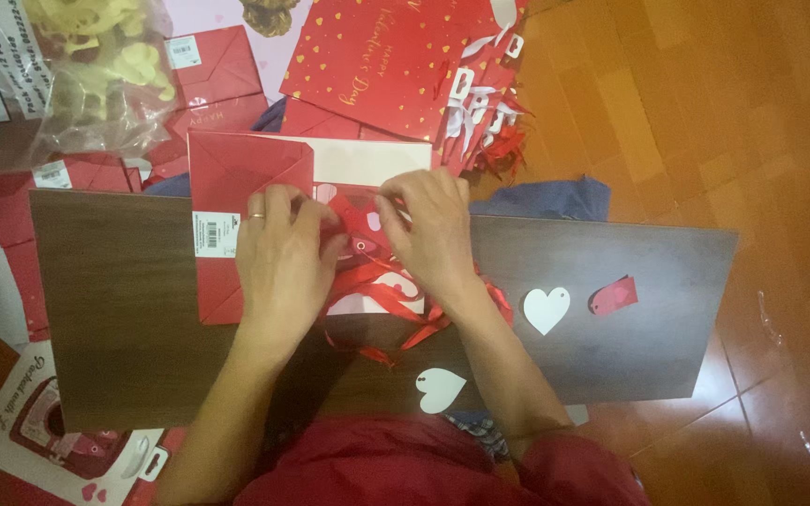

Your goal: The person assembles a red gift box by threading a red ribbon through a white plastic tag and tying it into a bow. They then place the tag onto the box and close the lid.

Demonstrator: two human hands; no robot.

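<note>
Left hand (281, 255) flat on folded red paper gift bag (236, 187), fingers bent down on its top edge. Right hand (433, 234) just beside, fingertips pinched on shiny red ribbon handle (396, 300) at the bag's mouth. Bag lying on dark brown wooden board (142, 309). Two white paper heart tags (547, 308) and small red tag (614, 295) on the board, off to the right. More red bags (386, 56) stacked behind.

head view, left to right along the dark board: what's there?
Red gift bag lying flat → left hand → right hand, both on the red ribbon → white heart tag → small red tag.
</note>
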